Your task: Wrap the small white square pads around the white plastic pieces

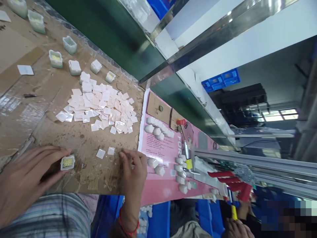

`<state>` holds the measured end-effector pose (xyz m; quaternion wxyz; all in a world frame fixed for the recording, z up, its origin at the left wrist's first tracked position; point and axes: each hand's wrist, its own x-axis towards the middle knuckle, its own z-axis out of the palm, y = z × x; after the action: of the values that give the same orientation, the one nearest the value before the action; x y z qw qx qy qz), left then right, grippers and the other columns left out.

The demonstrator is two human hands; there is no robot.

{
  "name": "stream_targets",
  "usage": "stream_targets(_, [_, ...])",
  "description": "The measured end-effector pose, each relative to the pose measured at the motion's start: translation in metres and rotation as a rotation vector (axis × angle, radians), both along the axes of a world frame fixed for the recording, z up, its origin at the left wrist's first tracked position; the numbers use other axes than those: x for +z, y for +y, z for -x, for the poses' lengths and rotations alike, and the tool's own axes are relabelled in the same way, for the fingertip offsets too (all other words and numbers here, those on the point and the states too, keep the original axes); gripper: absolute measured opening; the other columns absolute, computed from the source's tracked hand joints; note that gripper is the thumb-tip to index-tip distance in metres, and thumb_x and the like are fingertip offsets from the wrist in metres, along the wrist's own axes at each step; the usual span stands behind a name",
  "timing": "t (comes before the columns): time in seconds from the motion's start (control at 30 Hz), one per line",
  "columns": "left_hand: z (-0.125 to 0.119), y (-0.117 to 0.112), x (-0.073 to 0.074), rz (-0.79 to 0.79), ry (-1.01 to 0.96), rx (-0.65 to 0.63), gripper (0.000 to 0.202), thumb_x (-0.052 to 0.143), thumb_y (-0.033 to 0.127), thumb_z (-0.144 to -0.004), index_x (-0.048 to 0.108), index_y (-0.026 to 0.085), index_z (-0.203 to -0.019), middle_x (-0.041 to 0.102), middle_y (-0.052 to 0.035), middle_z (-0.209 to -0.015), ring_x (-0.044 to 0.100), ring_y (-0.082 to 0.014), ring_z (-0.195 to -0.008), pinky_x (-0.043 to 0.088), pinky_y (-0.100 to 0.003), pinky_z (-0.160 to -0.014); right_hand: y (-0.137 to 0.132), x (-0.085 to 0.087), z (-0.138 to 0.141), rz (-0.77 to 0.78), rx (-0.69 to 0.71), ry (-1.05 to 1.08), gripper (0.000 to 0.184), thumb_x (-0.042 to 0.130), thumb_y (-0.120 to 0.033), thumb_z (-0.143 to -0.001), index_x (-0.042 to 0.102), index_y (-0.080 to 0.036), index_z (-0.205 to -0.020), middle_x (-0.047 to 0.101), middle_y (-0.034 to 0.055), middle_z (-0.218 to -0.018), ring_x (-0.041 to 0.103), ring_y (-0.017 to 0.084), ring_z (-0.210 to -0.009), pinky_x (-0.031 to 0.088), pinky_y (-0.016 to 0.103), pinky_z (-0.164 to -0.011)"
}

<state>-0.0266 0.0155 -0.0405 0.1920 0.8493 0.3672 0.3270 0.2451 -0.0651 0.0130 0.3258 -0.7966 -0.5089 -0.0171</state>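
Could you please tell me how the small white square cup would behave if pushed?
The small white square cup looks light and fairly stiff, since the left hand pinches it. Its square shape suggests sliding rather than rolling; similar cups sit steady on the cardboard.

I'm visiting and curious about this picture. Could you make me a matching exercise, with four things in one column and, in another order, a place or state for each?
Things:
1. Left hand
2. Right hand
3. Red cord bracelet
4. Heap of white squares

Places or states:
A. Around a wrist
B. Fingertips resting on the cardboard
C. Holding a small white cup
D. Lying beside a row of small cups

Pairs: 1-C, 2-B, 3-A, 4-D
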Motion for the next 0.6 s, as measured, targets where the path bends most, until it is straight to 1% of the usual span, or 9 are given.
stream_targets(0.1, [0.000,-0.001,0.002,0.094,0.010,0.060,0.049,0.041,0.071,-0.107,0.069,0.036,-0.128,0.074,0.0006,-0.112,0.071,-0.0238,-0.100,0.059,-0.043,-0.096,0.004,-0.004,0.007,0.053,0.062,0.025,0.022,0.063,-0.041,-0.104,0.074,-0.026,-0.094,0.064,0.0019,-0.092,0.066,0.021,-0.089,0.058,0.035,-0.078])
stream_targets(0.2, [-0.004,-0.002,0.009,0.107,-0.021,0.078,0.049,0.042,0.071,-0.109,0.069,0.035,-0.127,0.076,0.0015,-0.111,0.072,-0.0226,-0.100,0.060,-0.042,-0.095,0.008,-0.006,0.010,0.082,0.109,0.037,0.023,0.058,-0.037,-0.107,0.073,-0.026,-0.094,0.063,0.0016,-0.093,0.066,0.020,-0.088,0.057,0.035,-0.079])
stream_targets(0.27, [-0.007,-0.003,0.015,0.090,-0.052,0.066,0.044,0.044,0.066,-0.111,0.069,0.033,-0.128,0.076,0.0019,-0.111,0.072,-0.0211,-0.101,0.059,-0.040,-0.094,0.009,-0.007,0.007,0.090,0.137,0.030,0.023,0.056,-0.035,-0.108,0.071,-0.026,-0.094,0.063,0.0016,-0.093,0.065,0.020,-0.088,0.057,0.035,-0.079])
stream_targets(0.37, [-0.009,-0.002,0.022,0.062,-0.097,0.024,0.035,0.046,0.054,-0.114,0.068,0.031,-0.131,0.077,0.0025,-0.112,0.072,-0.0183,-0.102,0.056,-0.036,-0.097,0.007,-0.007,0.002,0.071,0.163,-0.002,0.020,0.056,-0.031,-0.108,0.069,-0.025,-0.094,0.062,0.0023,-0.093,0.064,0.022,-0.087,0.056,0.037,-0.077])
stream_targets(0.43, [-0.008,-0.001,0.026,0.047,-0.108,-0.015,0.029,0.047,0.042,-0.116,0.067,0.029,-0.133,0.078,0.0018,-0.112,0.071,-0.0168,-0.103,0.055,-0.034,-0.099,0.005,-0.004,0.001,0.038,0.159,-0.035,0.016,0.056,-0.027,-0.107,0.068,-0.025,-0.096,0.060,0.0034,-0.094,0.063,0.023,-0.090,0.056,0.037,-0.076])
stream_targets(0.5, [-0.007,0.000,0.030,0.037,-0.094,-0.063,0.025,0.048,0.029,-0.116,0.066,0.025,-0.134,0.077,0.0004,-0.112,0.071,-0.0158,-0.105,0.054,-0.031,-0.099,0.002,0.004,0.007,0.000,0.164,-0.068,0.012,0.057,-0.024,-0.105,0.067,-0.027,-0.099,0.058,0.0033,-0.094,0.062,0.023,-0.089,0.056,0.036,-0.073])
stream_targets(0.53, [-0.006,0.000,0.030,0.034,-0.080,-0.083,0.025,0.048,0.025,-0.116,0.065,0.023,-0.134,0.077,-0.0001,-0.113,0.070,-0.0153,-0.107,0.054,-0.030,-0.100,0.001,0.009,0.014,-0.023,0.192,-0.082,0.011,0.058,-0.024,-0.104,0.066,-0.028,-0.099,0.057,0.0027,-0.093,0.062,0.022,-0.086,0.056,0.034,-0.069])
stream_targets(0.6, [-0.005,0.000,0.030,0.031,-0.053,-0.088,0.026,0.047,0.021,-0.115,0.064,0.022,-0.135,0.077,0.0000,-0.113,0.068,-0.0145,-0.109,0.052,-0.028,-0.102,0.001,0.018,0.033,-0.053,0.270,-0.065,0.011,0.057,-0.026,-0.104,0.065,-0.031,-0.098,0.055,0.0011,-0.091,0.060,0.020,-0.076,0.054,0.032,-0.059])
